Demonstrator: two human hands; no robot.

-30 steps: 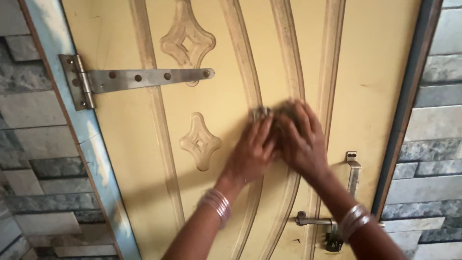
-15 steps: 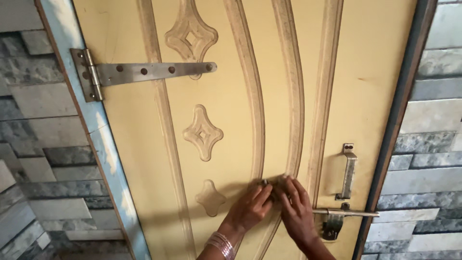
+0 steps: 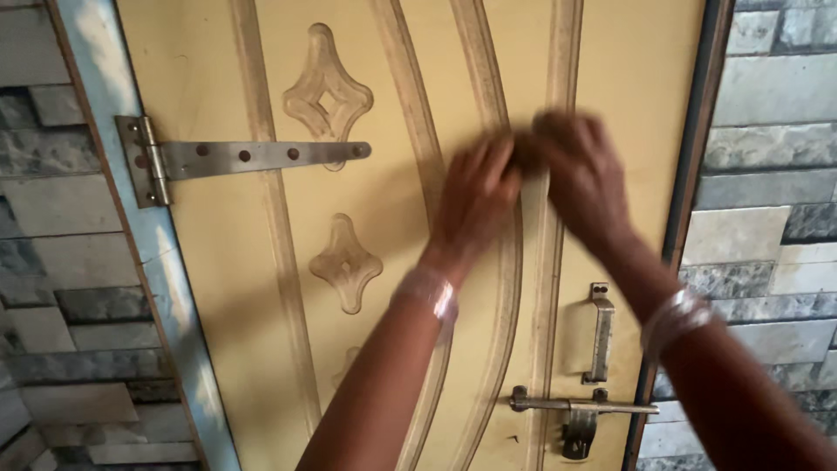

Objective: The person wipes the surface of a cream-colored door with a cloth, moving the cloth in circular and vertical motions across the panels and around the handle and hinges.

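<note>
At the far left is a wall of grey stone tiles [image 3: 52, 262], and beside it a pale blue door frame [image 3: 139, 262] runs down at a slant. A metal strap hinge [image 3: 244, 157] is screwed to the frame and reaches across onto the yellow door [image 3: 384, 201], its tip ending at a raised diamond ornament [image 3: 327, 94]. A second diamond ornament [image 3: 346, 262] sits lower on the panel, and curved raised mouldings [image 3: 418, 113] sweep down the door face.

Toward the middle, the left hand [image 3: 475, 201] is pressed flat to the door, fingers up and close together, with pale bangles [image 3: 429, 292] at the wrist and the forearm rising from the bottom edge. Just right of it, fingertips meeting, the right hand [image 3: 580, 170] also lies against the door, palm to the surface, its forearm coming in from the lower right corner with bangles [image 3: 676, 318] on that wrist. Both hands are blurred. A small dark thing [image 3: 526, 150] shows where the fingers meet; what it is cannot be told, nor whether either hand is gripping it.

Below the right forearm, a metal pull handle [image 3: 600, 331] stands upright on the door, and under it a sliding bolt latch [image 3: 580, 406] lies horizontal, reaching toward the dark right-hand frame [image 3: 693, 174]. More grey stone tiles [image 3: 767, 218] fill the far right.
</note>
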